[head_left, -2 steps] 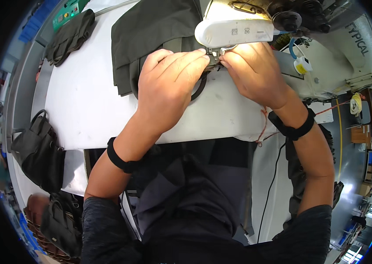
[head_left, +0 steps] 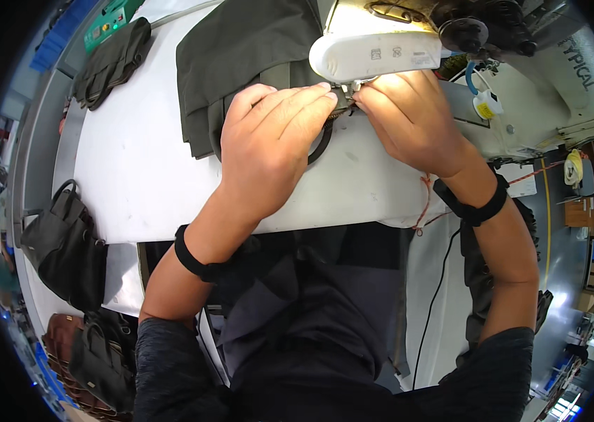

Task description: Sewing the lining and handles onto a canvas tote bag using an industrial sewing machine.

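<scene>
A dark olive fabric bag point(head_left: 241, 53) lies on the white table with one part drawn in at the sewing machine's needle area. My left hand point(head_left: 269, 144) is closed on the bag's edge, fingertips pressed together just left of the presser foot point(head_left: 350, 87). To the right of the foot, my right hand point(head_left: 413, 119) pinches the end of the same piece; its fingertips are partly hidden. A dark rounded handle point(head_left: 321, 144) of the bag curves out beside my left hand. The white sewing machine head cover point(head_left: 374, 56) hangs over the fingertips, brightly lit.
The machine's white body point(head_left: 543, 105) stands at the right, with dark thread spools point(head_left: 463, 34) above. Another olive bag point(head_left: 111, 63) lies at the far left of the table. More dark bags point(head_left: 65, 246) rest on the lower left. An orange cord point(head_left: 424, 204) hangs over the table's front edge.
The whole view has shifted slightly. Both hands keep their hold on the bag beside the presser foot, with hardly any movement.
</scene>
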Tool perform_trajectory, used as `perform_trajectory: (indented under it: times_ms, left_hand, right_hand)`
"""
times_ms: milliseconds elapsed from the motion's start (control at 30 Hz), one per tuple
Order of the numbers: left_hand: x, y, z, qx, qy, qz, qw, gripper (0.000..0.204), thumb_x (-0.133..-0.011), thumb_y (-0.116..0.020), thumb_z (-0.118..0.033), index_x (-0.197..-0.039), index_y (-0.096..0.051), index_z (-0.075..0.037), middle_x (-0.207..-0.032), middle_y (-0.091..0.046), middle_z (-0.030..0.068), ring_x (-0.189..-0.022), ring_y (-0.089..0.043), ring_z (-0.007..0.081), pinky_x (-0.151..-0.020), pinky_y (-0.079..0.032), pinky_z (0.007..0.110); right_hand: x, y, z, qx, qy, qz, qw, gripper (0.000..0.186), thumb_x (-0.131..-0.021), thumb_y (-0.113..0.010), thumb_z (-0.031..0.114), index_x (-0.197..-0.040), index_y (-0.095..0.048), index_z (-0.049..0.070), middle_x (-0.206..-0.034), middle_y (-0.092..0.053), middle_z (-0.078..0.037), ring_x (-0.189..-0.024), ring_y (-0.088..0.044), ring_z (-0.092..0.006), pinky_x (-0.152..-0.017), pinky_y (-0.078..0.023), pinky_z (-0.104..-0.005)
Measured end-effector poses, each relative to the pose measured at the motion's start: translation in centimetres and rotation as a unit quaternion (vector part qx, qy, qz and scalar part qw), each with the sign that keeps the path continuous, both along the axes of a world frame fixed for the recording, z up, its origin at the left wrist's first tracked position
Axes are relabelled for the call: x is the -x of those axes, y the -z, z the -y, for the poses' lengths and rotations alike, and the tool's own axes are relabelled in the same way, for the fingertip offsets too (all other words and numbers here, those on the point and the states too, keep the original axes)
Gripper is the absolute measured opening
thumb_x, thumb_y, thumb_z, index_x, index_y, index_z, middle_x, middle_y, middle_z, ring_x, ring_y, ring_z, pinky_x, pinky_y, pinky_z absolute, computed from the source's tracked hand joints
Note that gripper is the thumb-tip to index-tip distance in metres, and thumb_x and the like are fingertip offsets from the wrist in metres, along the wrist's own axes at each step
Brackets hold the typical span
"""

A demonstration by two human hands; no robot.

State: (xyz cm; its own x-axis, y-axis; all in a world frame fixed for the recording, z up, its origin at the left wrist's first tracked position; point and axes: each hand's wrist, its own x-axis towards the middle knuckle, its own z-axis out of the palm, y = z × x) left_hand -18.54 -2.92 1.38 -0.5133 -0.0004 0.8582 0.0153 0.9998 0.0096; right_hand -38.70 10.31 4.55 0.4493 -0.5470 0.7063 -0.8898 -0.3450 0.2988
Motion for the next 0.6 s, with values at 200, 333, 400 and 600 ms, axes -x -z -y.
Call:
perform_trajectory:
  times_ms: [200, 333, 400, 600]
  left_hand:
    - [-0.1, 0.5, 0.1, -0.001, -0.006, 0.005, 1.000, 0.030, -0.087, -0.068, 0.000, -0.115, -0.076, -0.008, -0.115, -0.080, 0.0042, -0.099, -0.074, 0.0165, -0.088, -0.047, 0.034]
    - [-0.3, 0.5, 0.2, -0.001, 0.000, 0.007, 1.000, 0.032, -0.087, -0.069, 0.002, -0.116, -0.077, -0.009, -0.118, -0.079, 0.0030, -0.099, -0.073, 0.0161, -0.086, -0.045, 0.033]
    - [-0.3, 0.4, 0.2, -0.004, -0.001, 0.015, 1.000, 0.034, -0.086, -0.068, 0.002, -0.118, -0.077, -0.009, -0.119, -0.079, 0.0027, -0.098, -0.072, 0.0162, -0.086, -0.044, 0.033]
    - [-0.4, 0.5, 0.2, 0.002, -0.004, 0.021, 1.000, 0.039, -0.085, -0.068, 0.003, -0.121, -0.076, -0.008, -0.122, -0.077, 0.0030, -0.097, -0.070, 0.0172, -0.087, -0.043, 0.033]
  right_hand:
    - [0.2, 0.9, -0.7, 0.008, -0.003, 0.008, 1.000, 0.029, -0.078, -0.073, 0.004, -0.107, -0.069, 0.002, -0.107, -0.066, -0.009, -0.097, -0.067, -0.0279, -0.088, -0.054, -0.0409]
    - [-0.3, 1.3, -1.0, 0.006, 0.025, 0.019, 0.999, 0.028, -0.080, -0.074, 0.004, -0.107, -0.069, 0.003, -0.107, -0.066, -0.009, -0.097, -0.068, -0.0267, -0.086, -0.054, -0.0393]
    - [-0.9, 0.9, -1.2, 0.000, 0.044, 0.031, 0.999, 0.029, -0.081, -0.074, 0.003, -0.109, -0.069, 0.004, -0.108, -0.067, -0.008, -0.098, -0.068, -0.0264, -0.086, -0.054, -0.0387]
    - [-2.5, -3.3, -6.9, -0.045, 0.133, 0.067, 0.988, 0.034, -0.083, -0.078, 0.000, -0.116, -0.074, 0.005, -0.116, -0.072, -0.011, -0.107, -0.068, -0.0308, -0.093, -0.053, -0.0420]
